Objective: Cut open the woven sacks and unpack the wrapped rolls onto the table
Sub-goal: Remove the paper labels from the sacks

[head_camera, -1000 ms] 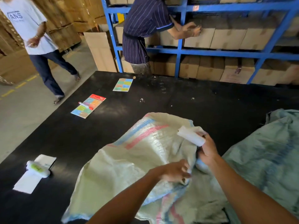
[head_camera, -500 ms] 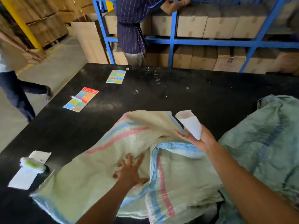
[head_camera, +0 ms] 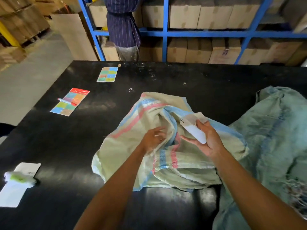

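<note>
A pale woven sack [head_camera: 132, 146] with blue and pink stripes lies crumpled in the middle of the black table [head_camera: 66, 146]. My right hand [head_camera: 209, 141] holds a white wrapped roll [head_camera: 194, 132] over the sack, palm up, thumb across the roll's top. My left hand [head_camera: 153, 138] is blurred and rests on the sack's folds just left of the roll, fingers loosely spread. A second, teal woven sack [head_camera: 274, 138] lies heaped at the right. Another wrapped roll [head_camera: 18, 178] with a green label lies on white paper at the table's left edge.
Two colour cards [head_camera: 70, 102] [head_camera: 107, 74] lie on the far left of the table, one with a pen [head_camera: 67, 102] on it. A person in a striped shirt [head_camera: 123, 22] stands at the far edge by blue shelving [head_camera: 164, 33] full of cartons.
The sack has been gathered from spread flat into a bunch at the centre. My left hand moved up and right toward the roll. My right hand lowered the roll slightly.
</note>
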A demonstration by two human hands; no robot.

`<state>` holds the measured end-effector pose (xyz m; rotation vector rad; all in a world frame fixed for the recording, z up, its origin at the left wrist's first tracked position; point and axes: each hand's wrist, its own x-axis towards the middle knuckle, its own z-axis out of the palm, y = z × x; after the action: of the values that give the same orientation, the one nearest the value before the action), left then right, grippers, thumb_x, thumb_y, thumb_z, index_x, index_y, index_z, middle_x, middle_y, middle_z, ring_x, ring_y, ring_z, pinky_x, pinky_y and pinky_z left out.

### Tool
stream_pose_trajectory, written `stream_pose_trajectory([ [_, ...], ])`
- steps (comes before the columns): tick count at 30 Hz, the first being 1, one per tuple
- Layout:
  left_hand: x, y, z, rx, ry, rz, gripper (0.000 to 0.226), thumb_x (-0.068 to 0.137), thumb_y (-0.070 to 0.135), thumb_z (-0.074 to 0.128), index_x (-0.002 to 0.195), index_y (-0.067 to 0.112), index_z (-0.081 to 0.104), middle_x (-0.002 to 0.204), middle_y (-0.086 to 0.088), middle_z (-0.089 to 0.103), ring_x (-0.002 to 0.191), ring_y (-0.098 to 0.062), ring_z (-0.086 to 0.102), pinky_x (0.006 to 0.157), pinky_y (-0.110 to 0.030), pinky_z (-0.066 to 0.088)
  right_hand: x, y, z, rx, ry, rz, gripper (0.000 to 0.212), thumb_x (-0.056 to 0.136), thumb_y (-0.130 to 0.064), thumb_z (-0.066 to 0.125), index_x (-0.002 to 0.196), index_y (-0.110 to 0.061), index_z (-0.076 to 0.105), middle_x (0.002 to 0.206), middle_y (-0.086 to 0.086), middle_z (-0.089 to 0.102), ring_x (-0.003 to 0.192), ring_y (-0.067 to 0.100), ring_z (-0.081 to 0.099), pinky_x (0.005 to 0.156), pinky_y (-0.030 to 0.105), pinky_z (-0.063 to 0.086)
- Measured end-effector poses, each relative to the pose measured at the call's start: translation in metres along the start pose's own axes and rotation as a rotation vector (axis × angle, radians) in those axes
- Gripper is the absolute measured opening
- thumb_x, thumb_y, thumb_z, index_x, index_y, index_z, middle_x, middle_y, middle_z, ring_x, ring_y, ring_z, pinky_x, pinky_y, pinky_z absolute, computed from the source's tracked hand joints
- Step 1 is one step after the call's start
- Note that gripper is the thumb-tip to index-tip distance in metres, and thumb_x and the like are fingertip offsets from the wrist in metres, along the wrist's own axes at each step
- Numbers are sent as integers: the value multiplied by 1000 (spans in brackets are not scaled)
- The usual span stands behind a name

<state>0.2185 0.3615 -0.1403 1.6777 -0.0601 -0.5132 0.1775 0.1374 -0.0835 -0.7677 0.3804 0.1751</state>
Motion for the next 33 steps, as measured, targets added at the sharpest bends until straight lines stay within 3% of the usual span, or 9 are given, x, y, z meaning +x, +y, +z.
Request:
stream_pose_trajectory([
  [3, -13, -12, -48, 878, -40, 213, 63, 76, 26, 64, 137, 37, 52, 146, -6, 47, 134, -29, 45, 108, -59, 38, 2, 1, 0, 77, 26, -42, 68, 83, -17, 75, 144, -11, 44, 141, 19, 53, 125, 37, 56, 95, 75, 40],
  [5, -34, -22, -75, 1292, -84, -84, 86, 79, 59, 68, 150, 54, 19, 165, -2, 4, 150, -40, 8, 109, -73, 16, 3, 5, 0, 95, -2, -50, 61, 82, -18, 75, 137, -12, 50, 137, 16, 56, 124, 35, 57, 95, 75, 40],
  [7, -64, -37, -83, 1320, -140, -364, 100, 76, 71, 64, 152, 54, 0, 164, -8, -12, 147, -49, 11, 108, -69, 22, 2, 9, 3, 82, -6, -46, 56, 82, -18, 73, 134, -14, 53, 134, 16, 57, 120, 33, 59, 95, 75, 40],
  [11, -92, -64, -33, 1361, -165, -290, 84, 92, 32, 62, 157, 27, 9, 146, -16, 37, 125, -39, 52, 101, -43, 45, 2, 23, 8, 1, 49, 19, 45, 94, -15, 61, 139, -14, 51, 134, 16, 58, 113, 32, 64, 95, 70, 44],
  [19, -110, -27, 107, 157, -261, -386, 12, 91, 9, 62, 98, 17, 68, 103, -3, 69, 80, -6, 65, 75, -18, 56, -15, 28, 9, 50, -66, 43, 46, 87, -17, 64, 131, -9, 54, 124, 18, 65, 110, 36, 66, 94, 63, 49],
  [23, -119, -29, 150, 372, -234, -232, 52, 77, 32, 60, 122, 5, 59, 120, -14, 63, 109, -29, 61, 94, -43, 54, -19, 32, 21, 92, -108, 103, 34, 94, -21, 60, 126, -10, 58, 130, 17, 57, 125, 41, 51, 91, 69, 47],
  [27, -127, -32, 144, 622, -393, -46, 61, 88, 21, 56, 146, 14, 39, 147, -14, 46, 129, -32, 48, 105, -34, 40, -28, 63, 27, -384, 5, 70, 40, 82, -28, 73, 121, -26, 63, 128, 17, 60, 116, 41, 58, 75, 50, 56],
  [31, -124, -35, 71, 645, -217, 178, 28, 70, -3, 55, 89, 7, 73, 87, -14, 72, 75, -17, 60, 73, -28, 49, -34, 72, -9, -375, 138, 2, 28, 92, -19, 64, 117, -32, 66, 119, 11, 69, 95, 28, 66, 62, 36, 52],
  [33, -117, -30, 34, 818, -13, 376, 21, 63, -4, 56, 72, 10, 68, 79, -11, 66, 69, -25, 60, 64, -32, 45, -34, 64, -17, -320, 124, 18, 33, 90, -18, 65, 122, -26, 65, 124, 17, 66, 101, 35, 65, 77, 51, 52],
])
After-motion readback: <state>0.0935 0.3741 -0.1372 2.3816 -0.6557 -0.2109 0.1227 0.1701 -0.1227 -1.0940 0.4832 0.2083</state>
